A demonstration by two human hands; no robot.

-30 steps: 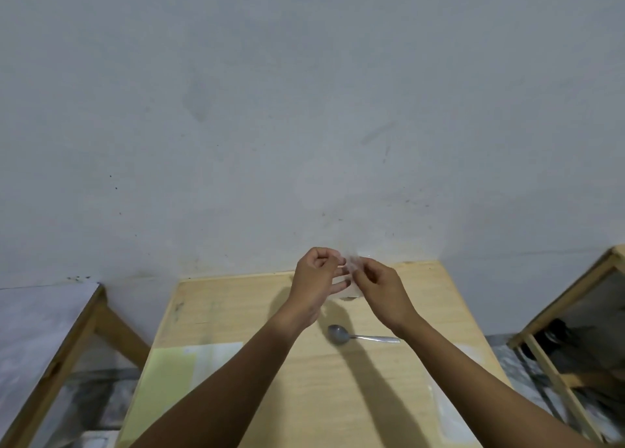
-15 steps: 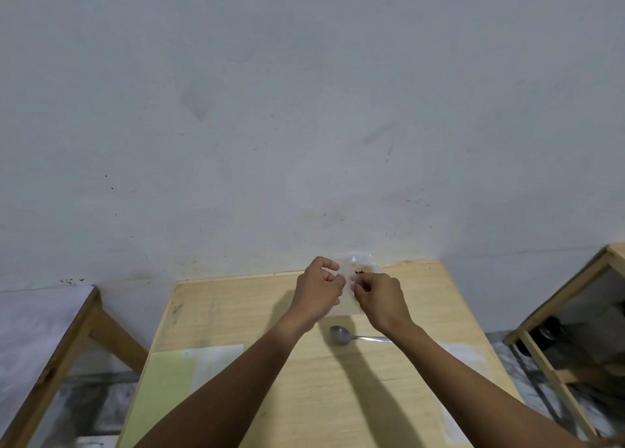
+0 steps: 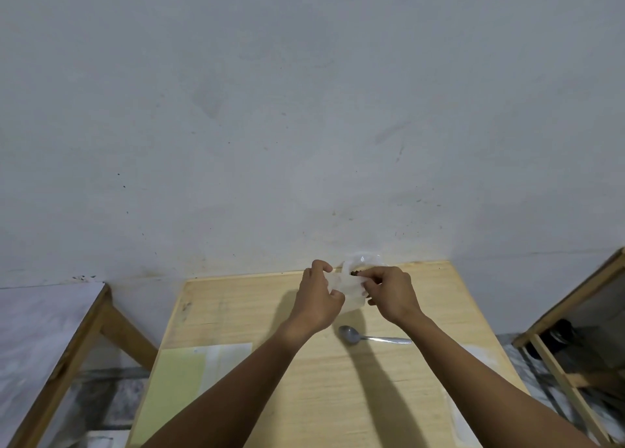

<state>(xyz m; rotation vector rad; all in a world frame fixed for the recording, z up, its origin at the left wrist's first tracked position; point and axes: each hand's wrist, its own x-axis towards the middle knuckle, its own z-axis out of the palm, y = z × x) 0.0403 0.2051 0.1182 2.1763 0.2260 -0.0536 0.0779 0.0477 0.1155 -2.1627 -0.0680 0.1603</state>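
**Clear plastic bag held in both hands over wooden table**

- White-topped side table: far left, apart from the wooden table.
- Pale green sheet: flat on the wooden table's near left part.
- Left hand: fingers curled, pinching the bag's left edge.
- Bag: small and crumpled, held between the two hands above the table's far edge, by the wall. A few dark bits show at its top.
- Right hand: fingertips pinched on the bag's upper right edge, just beside the dark bits.
- Metal spoon: lies on the table below the hands, bowl to the left and untouched.
- Wooden frame: far right.
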